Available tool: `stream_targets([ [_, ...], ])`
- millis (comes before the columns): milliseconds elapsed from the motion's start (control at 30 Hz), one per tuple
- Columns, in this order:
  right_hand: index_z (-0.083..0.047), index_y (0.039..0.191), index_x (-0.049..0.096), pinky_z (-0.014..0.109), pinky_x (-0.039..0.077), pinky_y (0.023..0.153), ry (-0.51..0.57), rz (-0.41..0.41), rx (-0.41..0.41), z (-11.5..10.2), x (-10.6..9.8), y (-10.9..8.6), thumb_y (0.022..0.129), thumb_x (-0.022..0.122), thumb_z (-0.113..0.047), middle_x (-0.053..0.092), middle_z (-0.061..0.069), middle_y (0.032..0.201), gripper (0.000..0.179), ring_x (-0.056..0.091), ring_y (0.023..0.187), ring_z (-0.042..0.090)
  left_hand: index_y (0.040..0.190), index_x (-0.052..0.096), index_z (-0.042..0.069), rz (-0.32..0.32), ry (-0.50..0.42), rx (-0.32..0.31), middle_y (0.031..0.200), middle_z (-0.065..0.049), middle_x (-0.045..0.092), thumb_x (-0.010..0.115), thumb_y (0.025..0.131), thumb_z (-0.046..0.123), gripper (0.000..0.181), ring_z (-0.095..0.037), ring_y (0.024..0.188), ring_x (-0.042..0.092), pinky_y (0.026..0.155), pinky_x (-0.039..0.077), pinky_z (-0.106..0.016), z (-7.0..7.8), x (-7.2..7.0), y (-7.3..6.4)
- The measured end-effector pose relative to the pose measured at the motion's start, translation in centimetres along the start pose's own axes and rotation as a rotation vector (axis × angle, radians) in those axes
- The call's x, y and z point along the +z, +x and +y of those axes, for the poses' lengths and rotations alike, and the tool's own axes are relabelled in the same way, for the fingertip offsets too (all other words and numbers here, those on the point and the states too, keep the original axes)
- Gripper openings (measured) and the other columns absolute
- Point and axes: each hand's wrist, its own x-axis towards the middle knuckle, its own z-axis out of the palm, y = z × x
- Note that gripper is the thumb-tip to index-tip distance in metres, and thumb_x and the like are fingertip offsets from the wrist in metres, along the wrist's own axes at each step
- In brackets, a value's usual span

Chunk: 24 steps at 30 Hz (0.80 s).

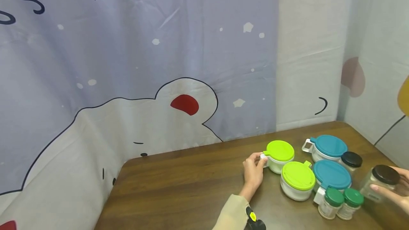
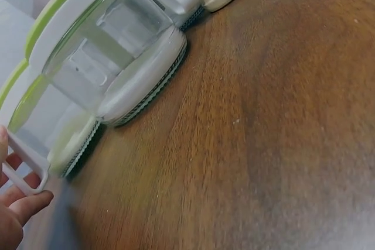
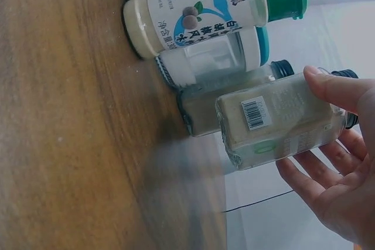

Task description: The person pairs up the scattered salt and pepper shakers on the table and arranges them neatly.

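My left hand [image 1: 254, 171] grips the white handle [image 2: 41, 168] of a glass container with a lime green lid [image 1: 280, 150], which sits on the table. My right hand [image 1: 397, 187] holds a square-sided glass jar [image 3: 275, 121] with a black lid [image 1: 386, 174], thumb on one side and fingers on the other. Pale contents and a barcode label show through its glass. The jar is tilted, its base close over the table at the right. Beside the left hand's container stands a second lime-lidded container [image 1: 298, 180].
Two blue-lidded containers [image 1: 332, 175] stand right of the lime ones. Another black-lidded jar [image 1: 351, 160] is behind them. Two green-capped seasoning bottles [image 1: 329, 207] stand in front. A printed curtain [image 1: 191, 45] hangs behind the brown wooden table [image 1: 179, 187].
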Motion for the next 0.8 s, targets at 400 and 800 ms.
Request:
stream_targets([
  [400,-0.006,0.115,0.064,0.001,0.046,0.071,0.002,-0.084,-0.026,1.1,-0.3,0.4,0.054,0.066,0.034,0.064,-0.03,0.1,0.073,0.061,0.084,-0.015,0.101,0.07,0.0,0.026,-0.023,-0.029,0.095,-0.013,0.074,0.07,0.085,0.01,0.019,-0.018,0.086,0.072,0.075,0.056,-0.018,0.3,-1.5,-0.2],
  [800,-0.014,0.108,0.064,0.004,0.046,0.07,0.3,-0.098,-0.078,2.6,0.3,0.4,0.057,0.055,0.038,0.067,-0.024,0.093,0.073,0.062,0.08,-0.007,0.101,0.07,0.002,0.057,-0.026,-0.023,0.096,-0.011,0.074,0.07,0.085,0.011,0.019,-0.018,0.088,0.072,0.076,0.056,-0.02,1.3,-2.5,-0.7],
])
